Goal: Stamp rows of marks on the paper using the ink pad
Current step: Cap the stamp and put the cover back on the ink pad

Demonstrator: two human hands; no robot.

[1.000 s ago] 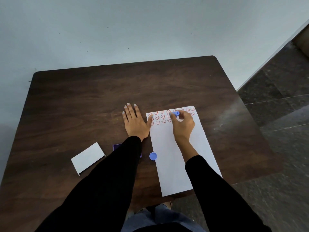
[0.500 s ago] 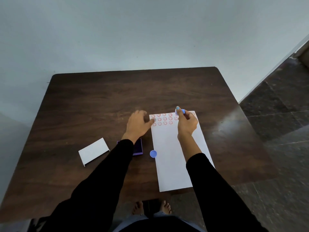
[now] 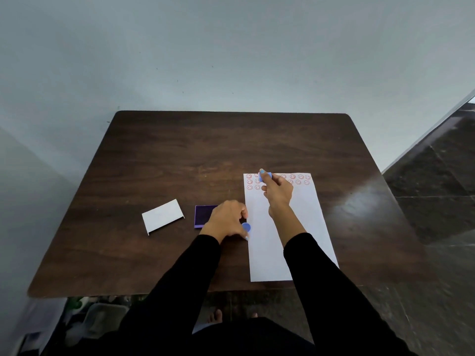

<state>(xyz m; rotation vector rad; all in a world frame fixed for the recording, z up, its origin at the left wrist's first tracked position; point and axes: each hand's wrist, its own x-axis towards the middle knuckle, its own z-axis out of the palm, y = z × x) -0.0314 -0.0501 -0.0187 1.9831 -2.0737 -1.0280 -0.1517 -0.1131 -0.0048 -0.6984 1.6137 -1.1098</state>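
Note:
A white paper [image 3: 264,255] lies on the dark wooden table [image 3: 231,150], with rows of red smiley marks [image 3: 300,179] along its far end. My right hand [image 3: 279,195] is shut on a small blue stamp [image 3: 265,176], held over the left part of those rows. Left of the paper sits a purple ink pad [image 3: 203,215], partly covered by my left hand [image 3: 226,219]. That hand's thumb and finger pinch a round blue cap [image 3: 246,227] at the paper's left edge.
A white folded card or lid [image 3: 163,217] lies left of the ink pad. The table's near edge runs just below the paper's end. A grey wall stands behind the table and dark floor tiles lie to the right.
My left hand has left the paper's top corner and come back to the blue cap beside the ink pad. My right hand has lifted the stamp off the rows. The camera has tilted up.

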